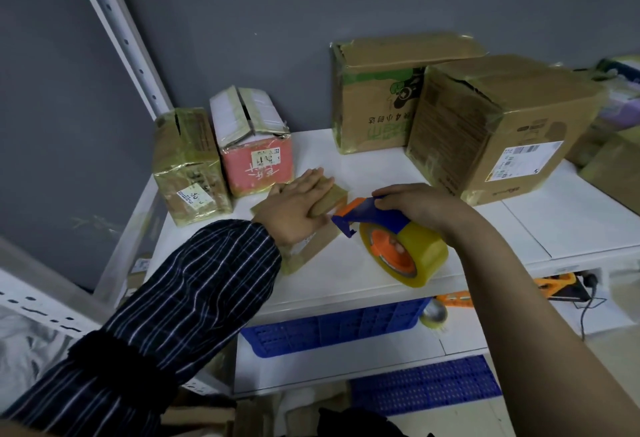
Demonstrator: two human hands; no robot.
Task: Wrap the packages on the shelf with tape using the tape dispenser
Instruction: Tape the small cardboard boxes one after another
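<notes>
White shelf [381,159], smooth board. Small flat cardboard package [325,229] at front centre, glossy tape on its edges. Behind: tape-wrapped brown box [188,166], pink-fronted carton [254,149] labelled "211", two large cartons. Left hand [294,204] flat, fingers spread, pressing the package. Right hand [415,206] grips blue-orange tape dispenser [384,232], yellowish roll, nose touching the package.

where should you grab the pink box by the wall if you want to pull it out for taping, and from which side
Take the pink box by its front and top, coming from above and the open shelf side in front. Its left face sits tight against the taped brown box and its back faces the wall, so side grips are blocked there. The top flaps look loose, so hold below them, not by them.
</notes>
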